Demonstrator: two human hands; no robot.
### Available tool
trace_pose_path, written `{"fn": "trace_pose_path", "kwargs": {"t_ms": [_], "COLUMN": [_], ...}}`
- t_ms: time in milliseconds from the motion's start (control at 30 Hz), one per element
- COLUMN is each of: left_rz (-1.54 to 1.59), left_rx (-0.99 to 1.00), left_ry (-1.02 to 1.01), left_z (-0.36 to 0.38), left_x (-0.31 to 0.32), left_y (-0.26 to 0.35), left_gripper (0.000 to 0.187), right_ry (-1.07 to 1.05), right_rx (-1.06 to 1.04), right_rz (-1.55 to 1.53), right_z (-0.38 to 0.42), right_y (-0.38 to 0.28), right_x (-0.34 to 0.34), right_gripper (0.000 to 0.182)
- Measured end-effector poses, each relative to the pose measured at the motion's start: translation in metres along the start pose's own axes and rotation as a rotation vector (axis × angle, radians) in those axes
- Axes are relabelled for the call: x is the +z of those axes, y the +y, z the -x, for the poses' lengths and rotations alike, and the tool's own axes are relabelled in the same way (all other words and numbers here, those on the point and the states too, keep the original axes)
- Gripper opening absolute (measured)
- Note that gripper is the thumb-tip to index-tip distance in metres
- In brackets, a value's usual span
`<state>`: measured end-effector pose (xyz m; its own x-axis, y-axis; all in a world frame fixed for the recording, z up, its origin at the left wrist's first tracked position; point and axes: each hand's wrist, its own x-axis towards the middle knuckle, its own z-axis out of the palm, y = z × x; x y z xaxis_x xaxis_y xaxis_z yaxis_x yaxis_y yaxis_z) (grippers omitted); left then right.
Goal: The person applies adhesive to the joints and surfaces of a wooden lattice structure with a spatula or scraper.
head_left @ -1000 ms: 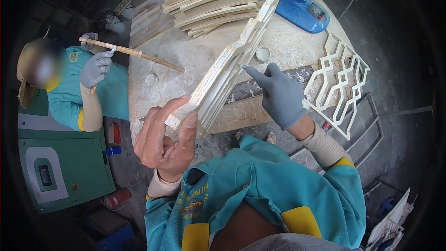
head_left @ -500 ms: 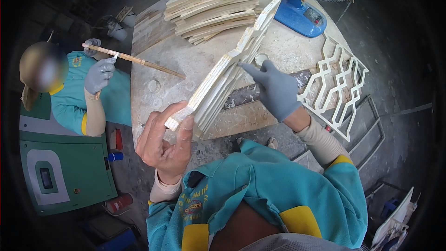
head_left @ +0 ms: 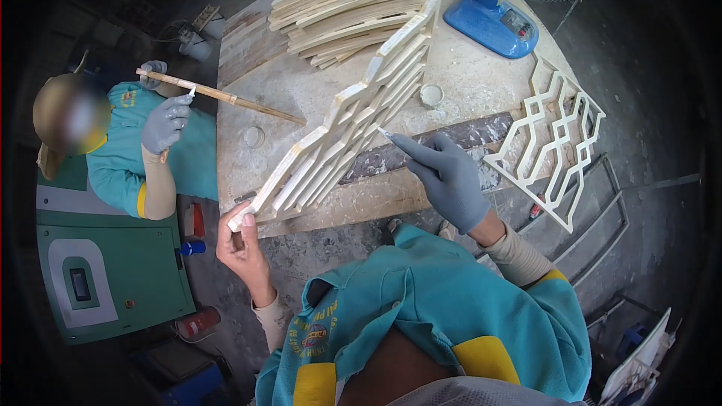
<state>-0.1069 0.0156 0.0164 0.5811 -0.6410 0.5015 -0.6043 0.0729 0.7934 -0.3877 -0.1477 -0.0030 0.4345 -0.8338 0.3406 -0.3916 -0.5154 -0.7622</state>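
A pale wooden lattice panel (head_left: 342,116) stands tilted on edge above the table, its zigzag rim facing up. My bare left hand (head_left: 244,252) pinches its near lower corner between thumb and fingers. In a grey glove, my right hand (head_left: 447,180) is just right of the panel. Its index finger stretches toward the lattice, with a whitish smear at the tip; the other fingers are partly bent and grip nothing I can see. Behind that hand sits a small round tub of whitish paste (head_left: 432,96).
Stacked lattice panels (head_left: 350,11) lie at the table's back, beside a blue fan (head_left: 492,22). Another panel (head_left: 553,135) rests at the right edge. Across the left side, a co-worker's gloved hands (head_left: 167,122) hold a wooden strip (head_left: 233,99) over the dusty table (head_left: 259,162).
The panel has turned and lowered, showing more of its lattice face. My left hand has moved down and left with it; my right hand has drawn slightly down, its fingertip off the upper rim.
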Motion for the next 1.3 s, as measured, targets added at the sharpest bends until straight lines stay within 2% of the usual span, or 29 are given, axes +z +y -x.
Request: {"fn": "trace_pose_path", "kwargs": {"t_ms": [200, 333, 533, 600, 733, 833, 900, 1033, 1100, 1133, 1200, 1300], "left_rz": [0.001, -0.001, -0.011, -0.008, 0.002, -0.026, -0.040, -0.033, -0.031, -0.034, -0.038, -0.044], "left_rx": [-0.012, 0.006, 0.019, 0.015, 0.020, 0.030, 0.034, 0.046, 0.053, 0.032, 0.013, 0.023], "left_ry": [0.002, 0.001, 0.006, 0.006, -0.007, -0.018, -0.024, -0.033, -0.033, -0.025, -0.019, -0.011], "left_z": [0.012, 0.019, 0.026, 0.027, 0.028, 0.029, 0.030, 0.030, 0.031, 0.030, 0.030, 0.027], "left_x": [0.001, 0.002, -0.001, -0.001, -0.002, -0.004, -0.005, -0.005, -0.004, -0.004, -0.004, -0.004], "left_y": [0.006, 0.006, 0.004, 0.004, 0.004, 0.005, 0.004, 0.003, 0.004, 0.005, 0.005, 0.005], "left_gripper": [0.019, 0.020, 0.022, 0.022, 0.022, 0.021, 0.021, 0.019, 0.019, 0.019, 0.019, 0.019], "right_ry": [0.018, -0.043, -0.080, -0.139, -0.132, -0.160, -0.178, -0.209, -0.172, -0.175, -0.024, 0.064], "right_rx": [-0.053, -0.040, 0.014, -0.069, -0.061, 0.012, -0.062, -0.141, -0.035, -0.036, 0.000, 0.049], "right_rz": [0.233, 0.127, 0.266, 0.236, 0.161, 0.253, 0.346, 0.152, -0.007, -0.007, -0.011, 0.031], "right_z": [-0.010, -0.021, -0.023, -0.021, -0.025, -0.035, -0.031, -0.029, -0.027, -0.026, -0.023, -0.006], "right_y": [-0.010, -0.011, -0.014, -0.006, -0.010, -0.014, -0.017, -0.007, -0.006, -0.007, -0.009, -0.019], "right_x": [0.007, 0.018, 0.024, 0.012, 0.004, 0.013, 0.019, 0.008, 0.006, 0.011, 0.030, 0.052], "right_gripper": [0.041, 0.040, 0.042, 0.041, 0.041, 0.042, 0.042, 0.041, 0.043, 0.043, 0.043, 0.042]}}
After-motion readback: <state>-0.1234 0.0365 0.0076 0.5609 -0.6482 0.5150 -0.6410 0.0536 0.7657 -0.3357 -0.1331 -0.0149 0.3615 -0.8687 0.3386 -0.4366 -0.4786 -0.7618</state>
